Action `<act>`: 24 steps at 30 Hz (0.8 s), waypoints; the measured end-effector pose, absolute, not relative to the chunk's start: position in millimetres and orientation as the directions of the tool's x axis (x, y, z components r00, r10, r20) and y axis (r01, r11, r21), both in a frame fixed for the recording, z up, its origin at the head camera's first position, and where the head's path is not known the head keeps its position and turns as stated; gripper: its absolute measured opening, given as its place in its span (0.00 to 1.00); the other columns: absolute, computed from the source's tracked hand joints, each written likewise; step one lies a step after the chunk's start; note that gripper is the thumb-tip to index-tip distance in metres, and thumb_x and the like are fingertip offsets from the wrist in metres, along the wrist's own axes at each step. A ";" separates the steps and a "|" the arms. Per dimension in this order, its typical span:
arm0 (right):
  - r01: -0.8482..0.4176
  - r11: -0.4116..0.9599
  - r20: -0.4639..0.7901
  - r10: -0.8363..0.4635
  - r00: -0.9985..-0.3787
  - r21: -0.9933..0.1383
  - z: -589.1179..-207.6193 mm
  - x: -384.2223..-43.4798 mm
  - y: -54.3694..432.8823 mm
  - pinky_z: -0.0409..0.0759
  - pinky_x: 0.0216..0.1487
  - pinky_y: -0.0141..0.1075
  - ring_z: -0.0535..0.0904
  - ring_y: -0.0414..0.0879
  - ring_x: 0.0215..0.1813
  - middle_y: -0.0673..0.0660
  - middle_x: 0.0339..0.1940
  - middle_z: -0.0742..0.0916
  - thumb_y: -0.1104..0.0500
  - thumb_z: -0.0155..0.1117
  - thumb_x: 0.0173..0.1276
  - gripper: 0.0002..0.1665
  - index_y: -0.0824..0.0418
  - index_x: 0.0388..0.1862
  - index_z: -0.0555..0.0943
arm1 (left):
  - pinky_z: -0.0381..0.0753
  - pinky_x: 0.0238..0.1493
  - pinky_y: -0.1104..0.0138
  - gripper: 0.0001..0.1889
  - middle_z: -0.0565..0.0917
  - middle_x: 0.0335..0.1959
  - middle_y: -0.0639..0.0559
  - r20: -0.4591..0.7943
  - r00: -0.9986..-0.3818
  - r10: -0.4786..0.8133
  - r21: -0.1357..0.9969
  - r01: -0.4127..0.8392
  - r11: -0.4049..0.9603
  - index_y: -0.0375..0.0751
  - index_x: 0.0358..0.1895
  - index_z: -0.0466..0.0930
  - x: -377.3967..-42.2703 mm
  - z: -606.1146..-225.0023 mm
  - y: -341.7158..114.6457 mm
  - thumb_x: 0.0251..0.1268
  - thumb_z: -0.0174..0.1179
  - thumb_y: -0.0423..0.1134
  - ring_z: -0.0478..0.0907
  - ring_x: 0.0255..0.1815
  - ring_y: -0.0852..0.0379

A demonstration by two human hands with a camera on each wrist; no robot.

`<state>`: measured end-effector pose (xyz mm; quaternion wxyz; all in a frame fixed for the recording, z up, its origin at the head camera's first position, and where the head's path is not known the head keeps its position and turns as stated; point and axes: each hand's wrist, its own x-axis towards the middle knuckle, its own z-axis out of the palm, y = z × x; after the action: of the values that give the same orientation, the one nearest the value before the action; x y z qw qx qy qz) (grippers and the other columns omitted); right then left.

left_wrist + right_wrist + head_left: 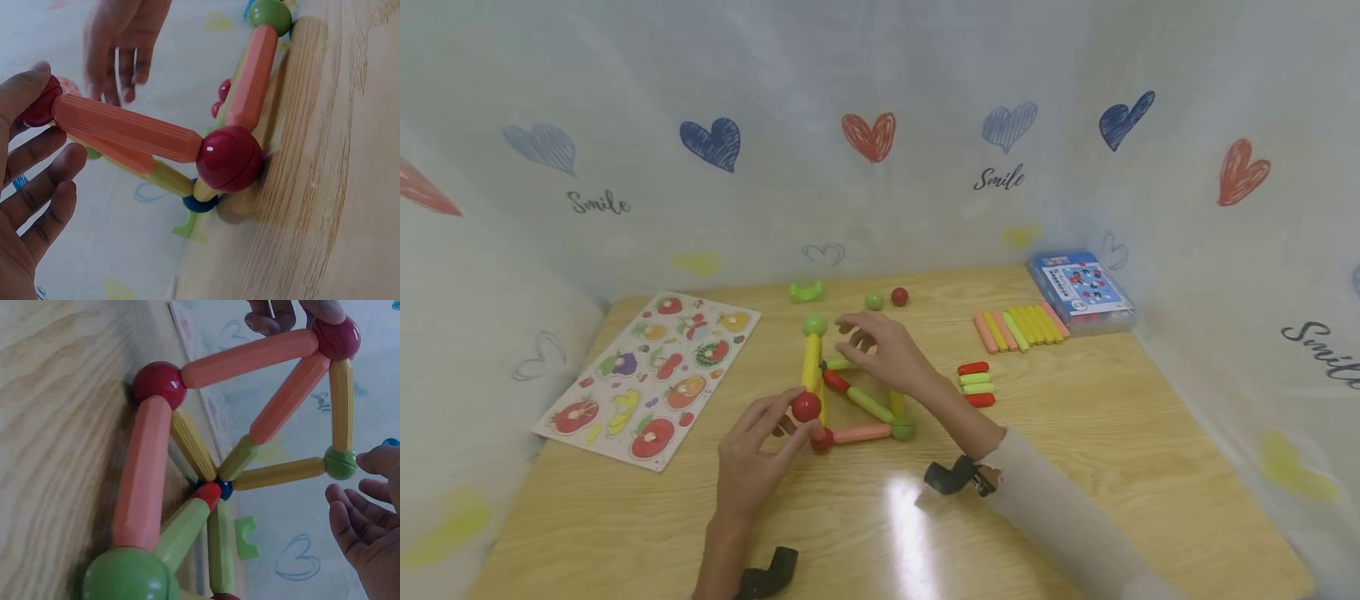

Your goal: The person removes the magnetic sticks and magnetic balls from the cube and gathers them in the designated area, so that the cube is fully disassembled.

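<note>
A frame of coloured magnetic rods and balls stands on the table. My left hand [752, 454] pinches the raised red ball [807, 407] between thumb and fingers. From that ball, a salmon rod [128, 128] runs down to a lower red ball [229, 159]. A yellow rod [342, 406] links the held ball to an upper green ball [340, 462]. Beside this green ball is my right hand [883, 354], its fingers loosely bent and holding nothing; whether a fingertip touches the ball I cannot tell. A blue ball [223, 489] joins several rods at the back corner.
On the left lies a fruit puzzle board [651, 379]. Behind the frame are a light-green arched piece [807, 292], a loose green ball [873, 301] and a red one. Rods [1021, 327], short pieces [977, 383] and a blue-lidded box [1082, 292] lie to the right.
</note>
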<state>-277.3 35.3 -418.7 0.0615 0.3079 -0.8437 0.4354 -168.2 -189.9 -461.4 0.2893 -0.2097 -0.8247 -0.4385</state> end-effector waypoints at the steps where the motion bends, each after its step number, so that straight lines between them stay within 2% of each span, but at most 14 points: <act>1: -0.559 0.430 0.353 -0.469 -0.809 -0.709 -417.4 -283.5 32.3 0.82 0.45 0.31 0.83 0.41 0.44 0.57 0.53 0.84 0.56 0.66 0.73 0.23 0.62 0.64 0.78 | 0.78 0.37 0.78 0.33 0.84 0.46 0.53 0.656 -0.749 0.091 0.608 0.597 0.524 0.46 0.59 0.84 -168.1 -462.3 -189.3 0.42 0.79 0.27 0.79 0.32 0.59; 4: -0.528 0.389 0.288 -0.527 -0.800 -0.755 -415.0 -299.8 27.4 0.81 0.51 0.32 0.83 0.45 0.50 0.57 0.62 0.81 0.59 0.63 0.74 0.27 0.61 0.70 0.73 | 0.77 0.38 0.79 0.32 0.84 0.47 0.54 0.633 -0.769 0.089 0.631 0.579 0.516 0.47 0.59 0.83 -168.3 -463.7 -186.8 0.45 0.79 0.29 0.78 0.32 0.61; 9: -0.510 0.303 0.200 -0.671 -0.714 -0.805 -410.3 -317.4 26.7 0.81 0.56 0.36 0.82 0.51 0.57 0.53 0.70 0.76 0.66 0.61 0.73 0.31 0.55 0.73 0.71 | 0.78 0.38 0.77 0.33 0.84 0.47 0.54 0.655 -0.748 0.101 0.618 0.608 0.499 0.46 0.59 0.84 -170.0 -463.5 -184.8 0.43 0.80 0.28 0.79 0.32 0.60; 14: -0.536 0.305 0.210 -0.685 -0.697 -0.787 -407.3 -323.3 25.7 0.81 0.54 0.34 0.82 0.46 0.54 0.52 0.63 0.80 0.66 0.62 0.72 0.26 0.56 0.68 0.76 | 0.78 0.38 0.78 0.35 0.84 0.47 0.54 0.661 -0.742 0.108 0.613 0.618 0.493 0.45 0.59 0.83 -170.8 -461.0 -185.5 0.41 0.79 0.26 0.79 0.32 0.60; 20: -0.565 0.316 0.245 -0.667 -0.703 -0.762 -406.7 -325.0 25.6 0.83 0.47 0.33 0.83 0.47 0.45 0.55 0.50 0.81 0.71 0.64 0.62 0.25 0.62 0.59 0.79 | 0.78 0.37 0.77 0.32 0.84 0.46 0.54 0.660 -0.743 0.112 0.615 0.619 0.488 0.45 0.58 0.84 -170.0 -459.1 -186.6 0.43 0.79 0.27 0.79 0.32 0.60; 24: -0.629 0.342 0.263 -0.695 -0.669 -0.698 -406.7 -325.8 24.0 0.81 0.44 0.32 0.78 0.46 0.41 0.54 0.46 0.80 0.67 0.64 0.64 0.24 0.59 0.60 0.80 | 0.79 0.36 0.76 0.31 0.85 0.46 0.55 0.673 -0.733 0.101 0.605 0.623 0.496 0.45 0.57 0.85 -168.9 -459.1 -188.1 0.44 0.79 0.28 0.79 0.32 0.60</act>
<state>-325.8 24.0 -406.7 -0.0401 0.4046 -0.8181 0.4066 -168.9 -188.1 -459.1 0.2899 -0.2223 -0.8148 -0.4502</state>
